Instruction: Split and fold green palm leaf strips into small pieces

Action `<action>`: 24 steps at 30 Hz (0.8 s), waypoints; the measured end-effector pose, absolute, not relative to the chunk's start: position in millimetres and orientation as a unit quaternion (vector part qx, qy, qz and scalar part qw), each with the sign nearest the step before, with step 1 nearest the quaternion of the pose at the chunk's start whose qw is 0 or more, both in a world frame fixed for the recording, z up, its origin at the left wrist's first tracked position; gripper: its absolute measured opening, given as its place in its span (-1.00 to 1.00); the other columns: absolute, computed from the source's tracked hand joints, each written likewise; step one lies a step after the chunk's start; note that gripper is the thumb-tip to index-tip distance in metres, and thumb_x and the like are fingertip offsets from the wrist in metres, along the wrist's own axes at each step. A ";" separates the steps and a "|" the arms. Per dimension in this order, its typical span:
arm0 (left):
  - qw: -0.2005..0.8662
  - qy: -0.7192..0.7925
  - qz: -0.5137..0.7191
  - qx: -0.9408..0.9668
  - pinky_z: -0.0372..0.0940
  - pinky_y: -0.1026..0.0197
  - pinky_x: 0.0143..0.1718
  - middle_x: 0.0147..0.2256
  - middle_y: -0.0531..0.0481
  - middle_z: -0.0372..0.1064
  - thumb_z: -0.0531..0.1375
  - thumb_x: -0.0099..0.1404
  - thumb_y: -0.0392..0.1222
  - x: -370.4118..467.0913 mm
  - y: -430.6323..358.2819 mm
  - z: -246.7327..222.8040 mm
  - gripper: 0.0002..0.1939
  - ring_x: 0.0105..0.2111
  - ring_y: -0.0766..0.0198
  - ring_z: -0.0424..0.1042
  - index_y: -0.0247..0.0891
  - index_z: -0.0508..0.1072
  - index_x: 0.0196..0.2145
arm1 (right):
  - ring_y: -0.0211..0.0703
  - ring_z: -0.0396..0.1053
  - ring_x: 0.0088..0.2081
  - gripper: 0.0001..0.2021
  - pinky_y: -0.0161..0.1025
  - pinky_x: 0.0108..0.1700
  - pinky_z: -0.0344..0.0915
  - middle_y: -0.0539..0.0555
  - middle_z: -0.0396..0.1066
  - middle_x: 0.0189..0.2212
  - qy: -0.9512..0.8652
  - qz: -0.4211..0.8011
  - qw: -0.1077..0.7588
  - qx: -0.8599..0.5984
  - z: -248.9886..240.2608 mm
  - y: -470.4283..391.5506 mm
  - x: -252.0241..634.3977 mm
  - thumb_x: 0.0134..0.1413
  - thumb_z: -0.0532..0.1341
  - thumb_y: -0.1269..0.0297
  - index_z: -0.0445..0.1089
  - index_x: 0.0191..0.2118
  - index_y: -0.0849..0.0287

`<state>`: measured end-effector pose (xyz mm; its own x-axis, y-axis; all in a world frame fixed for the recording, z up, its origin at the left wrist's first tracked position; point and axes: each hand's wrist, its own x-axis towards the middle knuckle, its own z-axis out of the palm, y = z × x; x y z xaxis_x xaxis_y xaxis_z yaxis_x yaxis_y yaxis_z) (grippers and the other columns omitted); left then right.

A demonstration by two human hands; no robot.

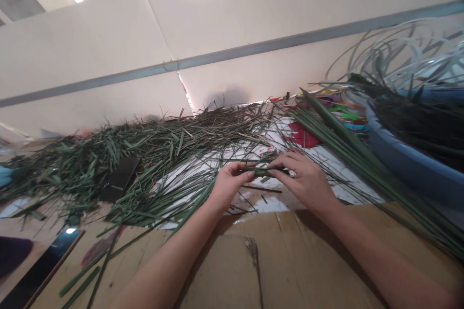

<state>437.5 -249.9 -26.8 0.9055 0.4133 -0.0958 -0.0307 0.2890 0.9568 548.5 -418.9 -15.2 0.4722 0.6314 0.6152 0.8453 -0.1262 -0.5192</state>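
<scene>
In front of me, both hands pinch a short green leaf strip [261, 172] held level. My left hand [232, 179] grips its left end between thumb and fingers. At the other end, my right hand [302, 176] is closed with thumb and fingertips on the strip. Below the hands lies a brown board [232, 260] with a thin dried stalk [256, 265] on it. Cut green leaves [159, 203] lie spread left of my left forearm. Under them and the hands is a white sheet [203, 166] with loose bits.
A large heap of cut leaves [108, 154] runs along the pale wall [232, 14]. A dark flat rectangular piece [120, 178] rests among them. On the right stand a blue basin [406, 154], long green leaves [348, 164] and tangled white straps [398, 53]. A glossy black strip [50, 265] lies lower left.
</scene>
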 end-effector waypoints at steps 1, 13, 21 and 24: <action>0.786 0.167 0.141 0.578 0.37 0.20 -0.17 -0.34 -0.07 0.56 0.47 -0.04 -0.17 437.4 -249.6 -26.8 -0.64 -0.37 0.29 0.50 -0.33 0.61 -0.25 | -0.04 0.41 -0.24 -0.95 -0.13 -0.14 0.26 0.06 0.48 -0.34 -0.498 -0.124 0.433 -0.740 -15.6 -419.2 549.0 0.19 0.27 0.36 0.47 -0.30 0.10; 0.795 0.165 0.139 0.567 0.39 0.16 -0.12 -0.36 -0.06 0.57 0.50 -0.09 -0.16 436.6 -251.1 -28.7 -0.64 -0.37 0.28 0.51 -0.33 0.61 -0.30 | -0.04 0.37 -0.30 -0.88 -0.14 -0.22 0.24 0.07 0.43 -0.40 -0.491 -0.122 0.417 -0.755 -16.9 -417.0 540.9 0.22 0.21 0.32 0.42 -0.36 0.12; 0.789 0.153 0.120 0.582 0.37 0.22 -0.17 -0.34 -0.05 0.55 0.48 -0.04 -0.17 436.3 -244.5 -25.6 -0.66 -0.37 0.31 0.49 -0.32 0.60 -0.28 | -0.03 0.42 -0.24 -0.89 -0.13 -0.16 0.28 0.08 0.49 -0.35 -0.492 -0.093 0.439 -0.746 -11.8 -417.7 543.7 0.23 0.21 0.30 0.47 -0.31 0.09; 0.797 0.136 0.118 0.576 0.37 0.23 -0.20 -0.29 -0.05 0.54 0.43 0.05 -0.14 436.5 -234.7 -24.9 -0.69 -0.35 0.30 0.50 -0.30 0.58 -0.24 | -0.01 0.45 -0.15 -0.87 -0.09 -0.05 0.31 0.08 0.53 -0.23 -0.457 -0.093 0.482 -0.742 -5.9 -424.5 552.0 0.24 0.21 0.25 0.51 -0.17 0.06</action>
<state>436.5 -234.7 -24.9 0.9350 0.3451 -0.0816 -0.0310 0.3088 0.9506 552.0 -424.5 -5.9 0.5646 0.5878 0.5794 0.7681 -0.1173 -0.6295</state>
